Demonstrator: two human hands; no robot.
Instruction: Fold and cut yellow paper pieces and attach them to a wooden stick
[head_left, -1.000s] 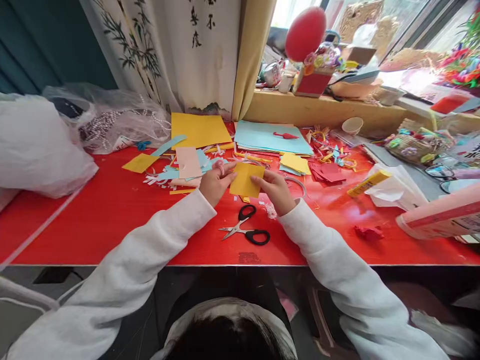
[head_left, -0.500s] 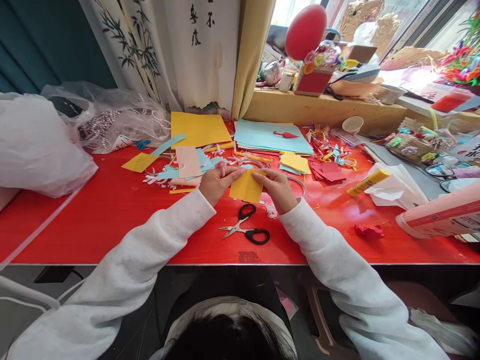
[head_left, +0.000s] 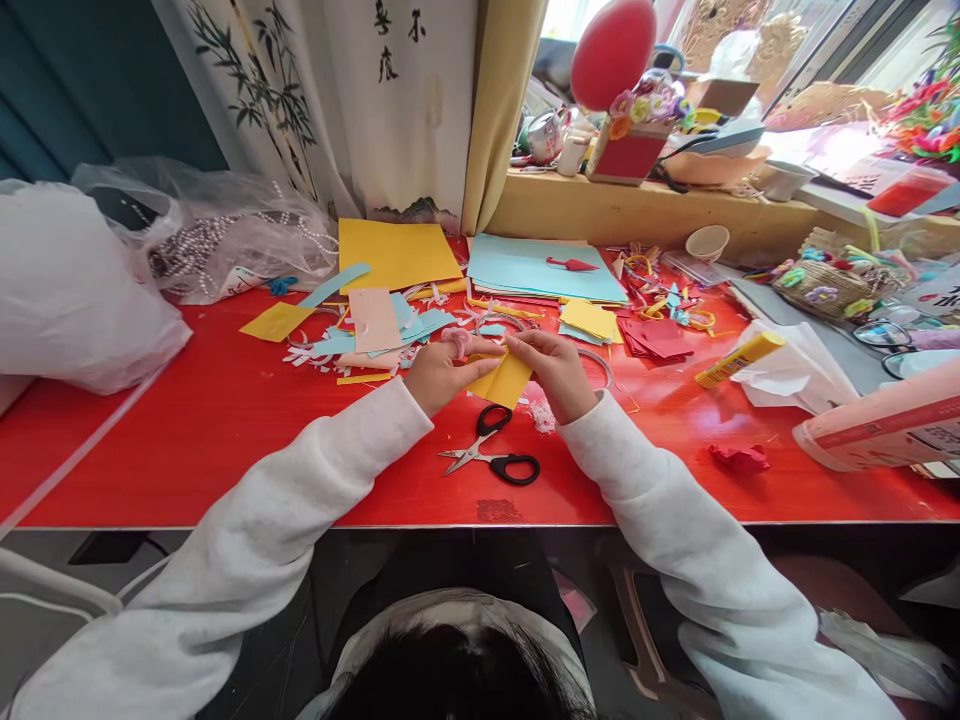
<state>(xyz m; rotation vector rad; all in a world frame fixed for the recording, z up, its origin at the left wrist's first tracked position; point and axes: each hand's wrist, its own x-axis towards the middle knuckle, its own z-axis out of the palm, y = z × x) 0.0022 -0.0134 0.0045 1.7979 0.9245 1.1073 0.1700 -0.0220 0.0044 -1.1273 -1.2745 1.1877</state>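
A small piece of yellow paper (head_left: 507, 382) with a crease down it is held up between my two hands. My left hand (head_left: 444, 372) pinches its upper left side, thumb against fingers, and wears a pink ring-like band on one finger. On the upper right, my right hand (head_left: 556, 372) grips the same paper between thumb and fingers. Just below lies a pair of scissors (head_left: 489, 452) with black handles, its blades slightly apart and pointing left. Behind my hands are cut scraps of blue and white paper and a pale pink rectangle of paper (head_left: 376, 322).
Yellow sheets (head_left: 397, 255) and blue sheets (head_left: 544, 270) lie at the back. Red paper squares (head_left: 655, 340), a glue stick (head_left: 739, 360), crumpled red paper (head_left: 739, 458) and a pink bottle (head_left: 877, 425) are on the right. A white plastic bag (head_left: 82, 290) stands left.
The yellow paper has tilted and its two halves have folded somewhat toward each other. My hands have shifted slightly, the left one turning a little inward. The scissors lie where they were.
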